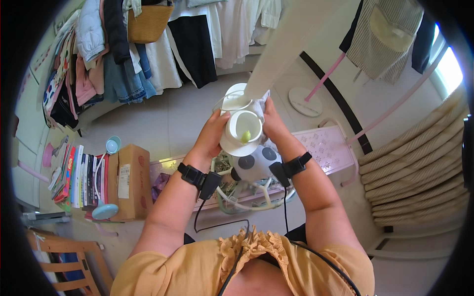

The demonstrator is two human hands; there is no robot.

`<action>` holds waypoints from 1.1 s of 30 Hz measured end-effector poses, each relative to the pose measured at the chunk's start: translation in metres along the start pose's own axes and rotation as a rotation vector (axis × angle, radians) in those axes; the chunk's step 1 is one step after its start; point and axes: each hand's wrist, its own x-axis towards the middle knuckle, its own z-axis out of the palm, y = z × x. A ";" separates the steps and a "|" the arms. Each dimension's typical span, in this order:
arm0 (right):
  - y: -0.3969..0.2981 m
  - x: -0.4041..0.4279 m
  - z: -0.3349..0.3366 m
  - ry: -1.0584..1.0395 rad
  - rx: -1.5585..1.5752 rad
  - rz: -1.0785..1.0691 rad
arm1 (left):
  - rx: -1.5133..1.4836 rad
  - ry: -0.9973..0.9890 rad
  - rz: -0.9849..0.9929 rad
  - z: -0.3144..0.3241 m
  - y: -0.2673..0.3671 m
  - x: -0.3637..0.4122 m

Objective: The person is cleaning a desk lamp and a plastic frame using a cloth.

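Observation:
In front of my chest, a white plastic stand (239,146) with a round cup-shaped hollow is held up between my two hands. A small light-green object (246,136) sits inside the hollow. My left hand (212,135) grips the stand's left side, the thumb near the cup's rim. On the other side my right hand (273,120) presses a pale grey cloth (260,106) against it. A thin white cord (230,110) loops over the far end. From there a broad, blurred pale bar (283,48) runs up to the top edge; its join with the stand is unclear.
Below my hands are dotted fabric (255,164) and a round white-framed stand (244,207), over a pink bench (320,148). Leftward stand a cardboard box (135,181), books (83,177) and a light-blue lamp (105,211). Hanging clothes (148,66) line the back; a curtain (411,174) hangs right.

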 end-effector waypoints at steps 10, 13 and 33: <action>0.021 0.009 -0.026 -0.023 0.019 0.113 | 0.067 -0.077 -0.063 -0.007 0.003 0.004; 0.038 0.015 -0.019 0.164 0.555 0.367 | 0.015 -0.109 -0.066 -0.003 0.010 0.005; -0.036 -0.014 0.037 -0.081 0.216 -0.022 | -0.349 0.339 0.430 0.040 0.009 -0.004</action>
